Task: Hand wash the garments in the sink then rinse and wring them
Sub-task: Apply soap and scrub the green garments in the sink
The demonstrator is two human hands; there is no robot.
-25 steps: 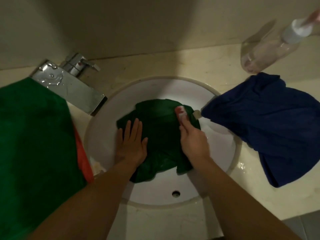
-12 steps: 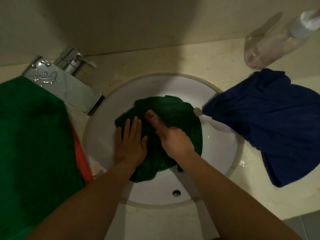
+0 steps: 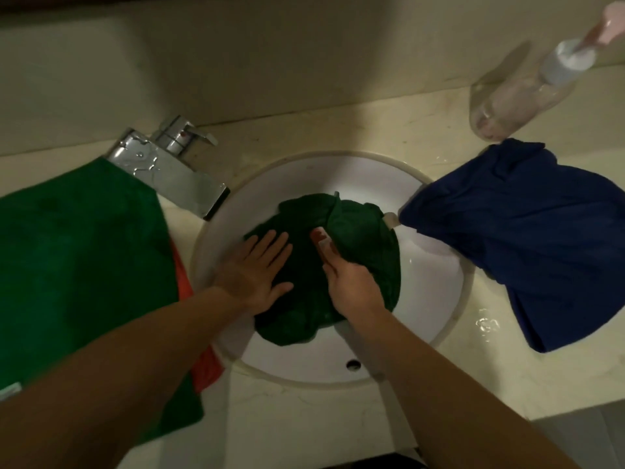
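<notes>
Green cloth (image 3: 77,265): spread on the counter outside the left hand, probably parked clear of the water. An orange edge shows beneath it.
Blue garment (image 3: 524,238): outside and ahead of the right hand, draped on the counter with one corner over the sink rim, likely waiting its turn.
Sink (image 3: 429,292): the basin around both hands, holding the wash.
Green garment (image 3: 365,238): bunched in the basin under both hands, where it can be scrubbed against the bowl.
Tap (image 3: 176,177): ahead of the left hand, on its outer side. No running water is visible.
Bottle (image 3: 514,99): far ahead of the right hand, well apart, on the counter.
Left hand (image 3: 257,275): flat with fingers straight and spread, pressing the garment, seemingly to pin it against the rubbing.
Right hand (image 3: 351,289): fingers curled round a red-and-white piece (image 3: 319,238), possibly soap, its tip on the cloth near the left fingertips.
Change: a second ago the piece was near the garment's far right edge, then it swept in beside the left fingers. It now sits slightly back, with a fold heaped beyond the right hand. The left hand has kept its place.
</notes>
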